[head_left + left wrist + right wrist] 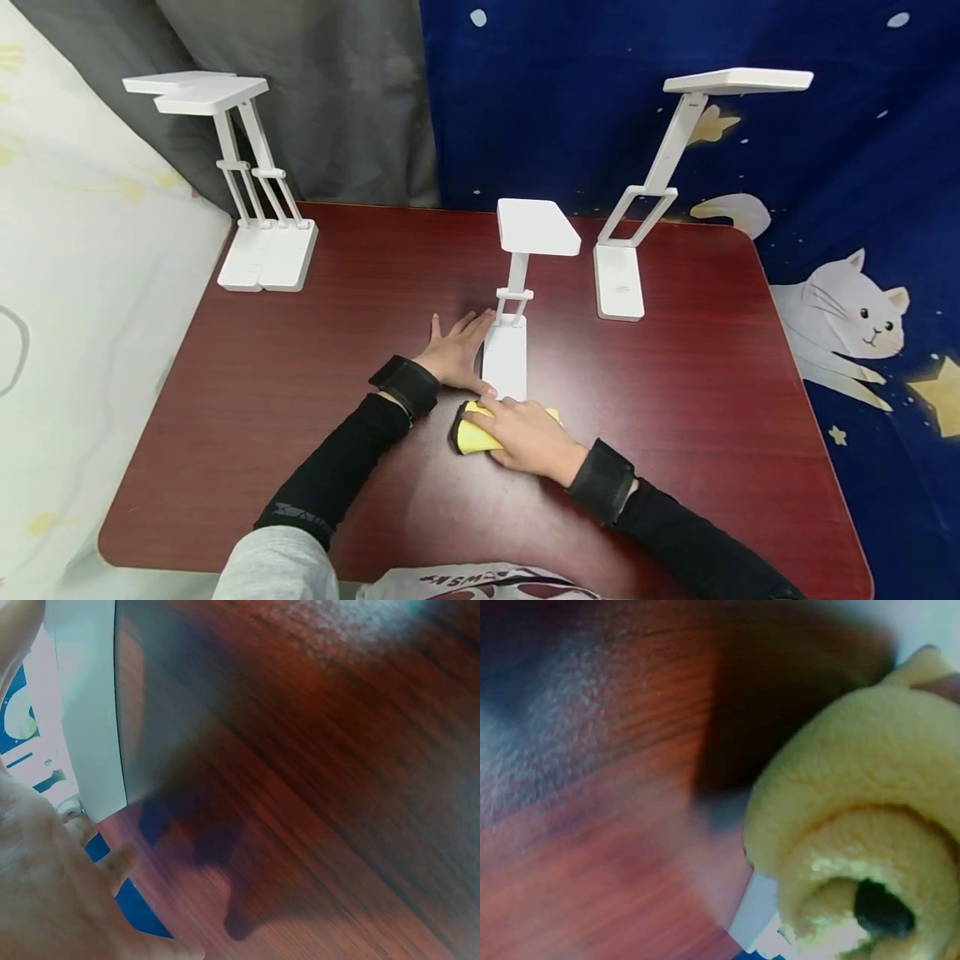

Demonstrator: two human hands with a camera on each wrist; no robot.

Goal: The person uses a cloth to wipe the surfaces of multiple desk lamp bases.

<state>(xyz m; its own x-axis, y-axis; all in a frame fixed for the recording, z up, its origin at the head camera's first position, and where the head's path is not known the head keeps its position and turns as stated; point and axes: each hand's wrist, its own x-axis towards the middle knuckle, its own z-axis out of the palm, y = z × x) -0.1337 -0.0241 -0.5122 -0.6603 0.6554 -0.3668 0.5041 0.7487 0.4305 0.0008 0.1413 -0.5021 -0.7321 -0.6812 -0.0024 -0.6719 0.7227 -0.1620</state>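
In the lower centre of the frame, the right hand (528, 439) has its grip curled round a rolled yellow cloth (476, 435), just below the near end of the white desk lamp (506, 358) standing mid-counter (360, 333). Whether cloth and base touch, I cannot tell. The left hand (453, 357) has its grip spread, thumb against the base's left side. This looks like wiping around the lamp; the next stroke would call for a steady base and firm cloth.
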